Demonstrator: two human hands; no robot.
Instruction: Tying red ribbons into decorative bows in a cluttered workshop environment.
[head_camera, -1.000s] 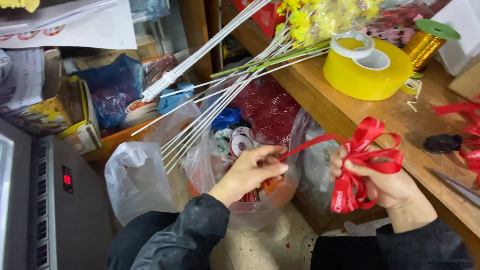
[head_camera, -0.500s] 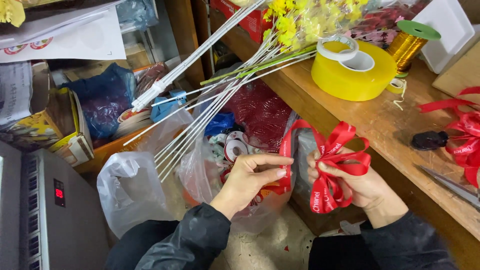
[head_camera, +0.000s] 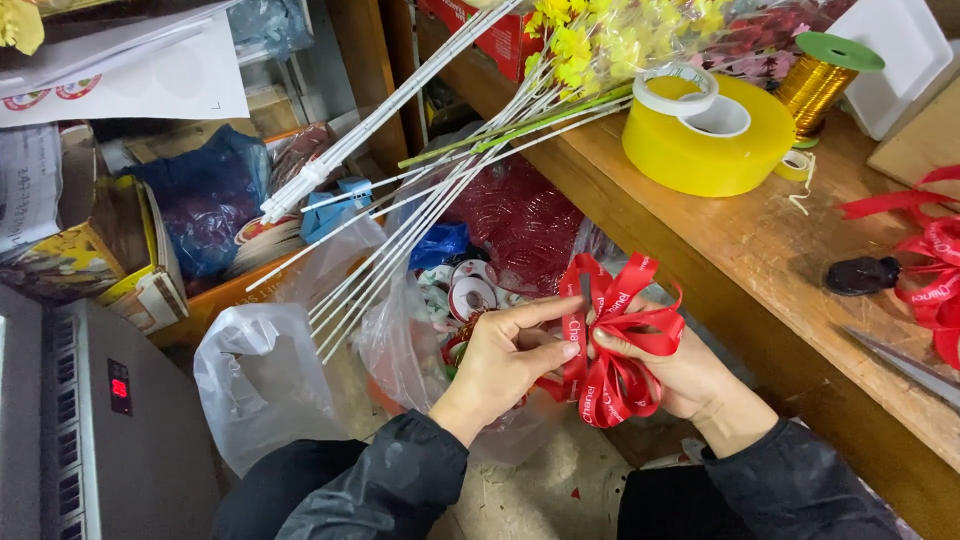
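You are holding a red ribbon bow (head_camera: 615, 340) between both hands, low in the middle of the view, just off the near-left edge of the wooden bench (head_camera: 760, 250). Your right hand (head_camera: 675, 370) is gripping the bow from the right, fingers closed around the gathered loops, with the thumb pressing on the middle of the bunch. Your left hand (head_camera: 500, 355) is meeting it from the left, thumb and forefinger pinching a strand of the same ribbon at the bow's centre, so the two hands are working close together and touching through the ribbon. The loops are fanning upward and downward from the pinch; the printed lettering on them is showing white.

Directly behind and below the bow, a clear plastic bag (head_camera: 440, 310) is sitting on the floor, filled with tape rolls and red mesh. A second, whitish plastic bag (head_camera: 255, 380) is standing to its left. White sticks (head_camera: 400, 210) are slanting from the far bench down across the bags.

On the bench, well apart from your hands, a big yellow tape roll (head_camera: 700, 150) is lying flat with a smaller white tape roll (head_camera: 675, 92) on top. A gold thread spool (head_camera: 818, 75) with a green cap is standing just right of it. More red ribbon (head_camera: 925, 260) is lying at the right edge, beside a small dark object (head_camera: 858, 275).
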